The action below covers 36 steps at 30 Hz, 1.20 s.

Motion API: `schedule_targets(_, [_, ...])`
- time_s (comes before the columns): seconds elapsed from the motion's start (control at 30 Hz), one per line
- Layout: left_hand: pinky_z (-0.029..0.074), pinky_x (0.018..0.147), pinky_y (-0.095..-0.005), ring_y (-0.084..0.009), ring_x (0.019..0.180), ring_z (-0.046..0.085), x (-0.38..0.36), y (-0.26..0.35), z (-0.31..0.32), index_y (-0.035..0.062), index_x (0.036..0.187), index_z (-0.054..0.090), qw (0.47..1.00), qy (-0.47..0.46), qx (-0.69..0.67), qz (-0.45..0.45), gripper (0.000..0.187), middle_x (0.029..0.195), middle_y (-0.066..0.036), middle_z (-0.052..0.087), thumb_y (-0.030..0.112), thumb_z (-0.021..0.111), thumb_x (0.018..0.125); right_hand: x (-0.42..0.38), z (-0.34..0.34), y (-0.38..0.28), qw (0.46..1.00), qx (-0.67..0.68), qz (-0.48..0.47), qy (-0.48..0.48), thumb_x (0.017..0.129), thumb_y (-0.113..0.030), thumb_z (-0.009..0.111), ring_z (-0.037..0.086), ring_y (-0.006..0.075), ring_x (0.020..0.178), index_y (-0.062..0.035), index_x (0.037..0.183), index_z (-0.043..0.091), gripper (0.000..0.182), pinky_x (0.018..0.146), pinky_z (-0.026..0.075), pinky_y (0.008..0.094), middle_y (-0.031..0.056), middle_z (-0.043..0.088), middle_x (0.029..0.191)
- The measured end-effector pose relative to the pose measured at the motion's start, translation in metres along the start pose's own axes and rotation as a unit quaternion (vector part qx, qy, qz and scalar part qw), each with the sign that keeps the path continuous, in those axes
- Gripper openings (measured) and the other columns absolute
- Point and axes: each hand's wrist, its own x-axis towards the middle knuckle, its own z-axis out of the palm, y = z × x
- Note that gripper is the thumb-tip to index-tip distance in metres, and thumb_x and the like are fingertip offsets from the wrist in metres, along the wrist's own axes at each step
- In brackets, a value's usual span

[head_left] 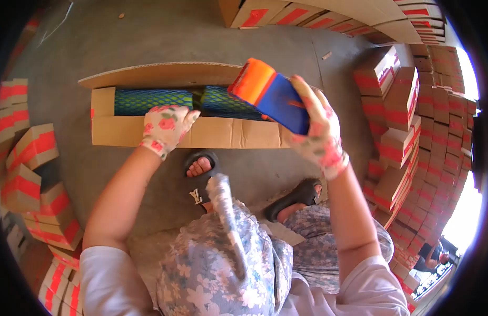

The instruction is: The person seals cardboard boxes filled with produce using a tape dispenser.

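A long cardboard box (217, 131) lies on the floor before me, its top open and its far flap (165, 72) standing up. Inside are two green cylinders in blue mesh netting, a left one (144, 101) and a right one (228, 102). My left hand (167, 126), in a floral glove, curls over the box's near edge, fingertips by the left cylinder. Above the box's right end, my right hand (320, 129), gloved alike, grips a tape dispenser (283, 102) with a blue body and orange front. The dispenser hides part of the right cylinder.
Taped cartons (30, 147) are piled at the left, and tall carton stacks (439, 126) line the right. More cartons (296, 18) stand at the far side. My sandalled feet (201, 168) are close to the box. Another person (436, 258) is at the far right.
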Motion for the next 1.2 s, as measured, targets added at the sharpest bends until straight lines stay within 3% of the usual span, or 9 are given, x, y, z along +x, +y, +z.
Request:
schedule_targets(0.1, [0.051, 0.067, -0.0448, -0.0320, 0.078, 0.068, 0.004, -0.001, 0.001, 0.0110, 0.083, 0.069, 0.997, -0.066, 0.004, -0.047, 0.048, 0.082, -0.009, 0.070, 0.049, 0.043, 0.097, -0.033, 0.037, -0.016, 0.807, 0.537, 0.237, -0.058, 0.074, -0.007, 0.073, 0.058, 0.0146, 0.109, -0.0033, 0.144, 0.042, 0.076, 0.097, 0.043, 0.0256, 0.0066, 0.059, 0.126])
schedule_targets(0.23, [0.045, 0.079, -0.0466, -0.0299, 0.091, 0.059, 0.009, -0.006, -0.010, 0.0124, 0.090, 0.064, 0.993, 0.094, 0.058, 0.045, 0.024, 0.093, -0.009, 0.061, 0.034, 0.070, 0.081, -0.046, 0.100, 0.009, 0.776, 0.490, 0.379, -0.122, 0.078, -0.008, 0.069, 0.055, 0.0086, 0.102, 0.0010, 0.140, 0.046, 0.067, 0.091, 0.044, 0.0222, 0.0030, 0.059, 0.121])
schedule_targets(0.33, [0.034, 0.108, -0.0479, -0.0324, 0.130, 0.041, 0.032, -0.007, -0.073, 0.0176, 0.130, 0.058, 0.956, 0.280, 0.045, 0.070, 0.056, 0.140, -0.012, 0.048, 0.032, 0.074, 0.078, -0.043, 0.097, 0.011, 0.699, 0.565, 0.425, -0.108, 0.081, -0.009, 0.063, 0.061, 0.0103, 0.070, 0.0000, 0.135, 0.052, 0.056, 0.067, 0.050, 0.0240, 0.0034, 0.065, 0.098])
schedule_targets(0.37, [0.044, 0.099, -0.0458, -0.0318, 0.121, 0.052, 0.052, -0.010, -0.084, 0.0202, 0.133, 0.055, 0.942, 0.302, 0.106, 0.104, 0.053, 0.131, -0.012, 0.057, 0.032, 0.070, 0.084, -0.041, 0.097, 0.006, 0.705, 0.564, 0.421, -0.087, 0.081, -0.010, 0.063, 0.059, 0.0135, 0.059, -0.0001, 0.136, 0.051, 0.058, 0.061, 0.049, 0.0262, 0.0044, 0.065, 0.089])
schedule_targets(0.43, [0.053, 0.085, -0.0418, -0.0301, 0.104, 0.064, 0.063, -0.033, -0.075, 0.0217, 0.135, 0.053, 0.987, -0.098, 0.127, -0.032, 0.048, 0.117, -0.010, 0.066, 0.031, 0.065, 0.089, -0.045, 0.102, 0.009, 0.717, 0.563, 0.401, -0.097, 0.081, -0.008, 0.063, 0.064, 0.0131, 0.074, 0.0001, 0.141, 0.045, 0.063, 0.070, 0.052, 0.0267, 0.0065, 0.065, 0.103])
schedule_targets(0.57, [0.053, 0.088, -0.0388, -0.0263, 0.108, 0.063, 0.018, -0.030, -0.048, 0.0233, 0.138, 0.051, 0.992, 0.001, 0.126, -0.010, 0.048, 0.121, -0.005, 0.065, 0.029, 0.060, 0.091, -0.062, 0.106, 0.001, 0.746, 0.567, 0.338, -0.090, 0.079, -0.004, 0.063, 0.062, 0.0127, 0.099, 0.0004, 0.145, 0.039, 0.071, 0.087, 0.051, 0.0262, 0.0078, 0.059, 0.121])
schedule_targets(0.67, [0.024, 0.117, -0.0481, -0.0315, 0.141, 0.032, -0.009, -0.031, -0.022, 0.0223, 0.148, 0.038, 0.990, 0.029, 0.136, 0.029, 0.061, 0.154, -0.006, 0.036, 0.030, 0.060, 0.091, -0.068, 0.101, 0.000, 0.765, 0.553, 0.311, -0.111, 0.076, 0.002, 0.067, 0.047, 0.0135, 0.125, 0.0006, 0.148, 0.034, 0.079, 0.105, 0.035, 0.0247, 0.0062, 0.049, 0.137])
schedule_targets(0.97, [0.007, 0.119, -0.0531, -0.0375, 0.149, 0.008, -0.036, -0.062, -0.015, 0.0213, 0.152, 0.032, 0.991, 0.017, 0.125, -0.046, 0.066, 0.162, -0.011, 0.013, 0.043, 0.053, 0.093, 0.010, 0.089, -0.013, 0.972, 0.171, 0.159, -0.028, 0.075, -0.010, 0.073, 0.059, 0.0260, 0.114, -0.0025, 0.145, 0.041, 0.077, 0.096, 0.047, 0.0316, 0.0181, 0.058, 0.124])
schedule_targets(1.2, [0.002, 0.117, -0.0599, -0.0420, 0.148, 0.003, -0.033, -0.025, -0.024, 0.0217, 0.153, 0.029, 0.979, -0.103, 0.146, 0.100, 0.103, 0.161, -0.015, 0.015, 0.075, 0.060, 0.071, 0.045, 0.083, 0.010, 0.838, 0.454, 0.302, -0.010, 0.081, -0.001, 0.066, 0.057, 0.0095, 0.101, 0.0001, 0.144, 0.042, 0.067, 0.090, 0.045, 0.0200, 0.0050, 0.058, 0.124])
